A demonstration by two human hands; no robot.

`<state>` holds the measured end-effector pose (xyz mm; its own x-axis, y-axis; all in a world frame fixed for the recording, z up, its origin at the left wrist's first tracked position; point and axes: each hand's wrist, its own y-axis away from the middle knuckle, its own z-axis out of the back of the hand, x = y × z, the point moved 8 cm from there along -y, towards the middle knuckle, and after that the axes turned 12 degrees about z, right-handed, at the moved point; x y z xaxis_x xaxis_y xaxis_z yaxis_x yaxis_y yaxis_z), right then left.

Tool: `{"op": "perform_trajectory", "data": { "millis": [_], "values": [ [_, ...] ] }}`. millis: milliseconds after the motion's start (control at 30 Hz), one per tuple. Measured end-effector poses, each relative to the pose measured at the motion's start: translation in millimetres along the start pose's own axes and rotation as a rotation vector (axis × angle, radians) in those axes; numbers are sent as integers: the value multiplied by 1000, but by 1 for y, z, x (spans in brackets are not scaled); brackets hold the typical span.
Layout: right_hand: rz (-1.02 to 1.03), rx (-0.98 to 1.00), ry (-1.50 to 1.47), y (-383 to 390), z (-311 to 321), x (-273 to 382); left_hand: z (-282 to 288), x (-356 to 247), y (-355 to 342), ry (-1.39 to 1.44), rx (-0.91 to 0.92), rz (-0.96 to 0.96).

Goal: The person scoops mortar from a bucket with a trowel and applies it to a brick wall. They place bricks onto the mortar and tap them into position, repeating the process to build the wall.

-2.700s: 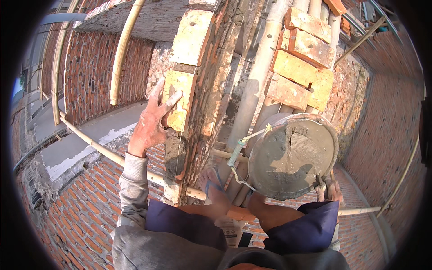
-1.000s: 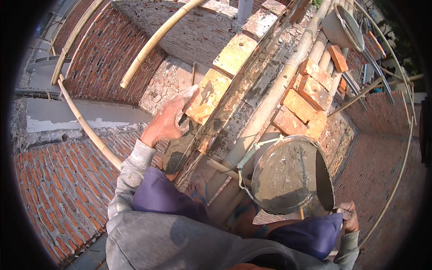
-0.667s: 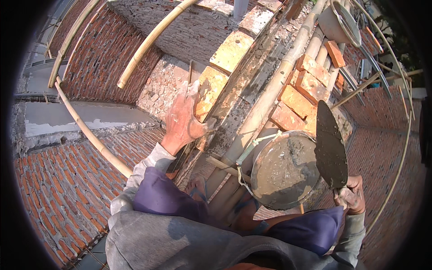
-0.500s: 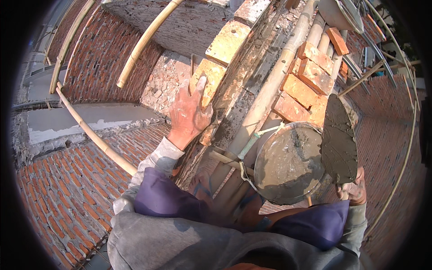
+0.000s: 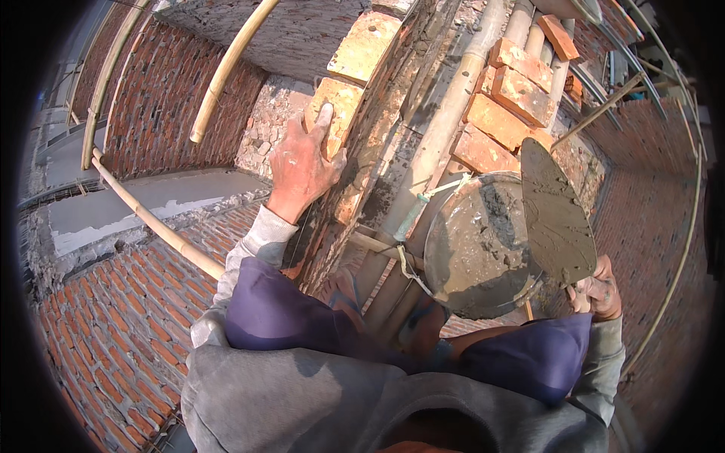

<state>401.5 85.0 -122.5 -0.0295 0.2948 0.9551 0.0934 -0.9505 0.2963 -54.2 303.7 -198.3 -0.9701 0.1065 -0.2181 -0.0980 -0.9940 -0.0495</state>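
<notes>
My left hand (image 5: 303, 164) is closed around the near end of an orange-yellow brick (image 5: 340, 106), its thumb on the top face and the other fingers over the left side. That brick lies at the near end of a row on the wall, behind it another brick (image 5: 365, 47). On the right, my right hand (image 5: 600, 291) grips a trowel (image 5: 557, 215) by its handle, which the fingers mostly hide. Grey mortar coats the blade, and its tip points away from me. Just left of the blade is a round bucket (image 5: 462, 260) with wet mortar inside.
Several loose bricks (image 5: 521, 94) are stacked on bamboo poles (image 5: 445, 124) beyond the bucket. A pale rope (image 5: 411, 219) is tied at the bucket's left. Curved bamboo poles (image 5: 230, 72) stand left of my left hand, above a brick wall (image 5: 128, 325) that drops away.
The trowel blade has turned, its tip now leaning further left over the bucket's edge. My left hand stays on the same brick. The whole view has shifted slightly.
</notes>
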Motion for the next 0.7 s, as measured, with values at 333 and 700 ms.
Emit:
{"op": "perform_trajectory", "data": {
  "millis": [333, 700],
  "values": [
    [470, 332, 725, -142, -115, 83, 7, 21, 36, 170, -30, 141],
    [555, 569, 741, -290, -245, 26, 8, 22, 32, 88, -51, 119]
  ]
}}
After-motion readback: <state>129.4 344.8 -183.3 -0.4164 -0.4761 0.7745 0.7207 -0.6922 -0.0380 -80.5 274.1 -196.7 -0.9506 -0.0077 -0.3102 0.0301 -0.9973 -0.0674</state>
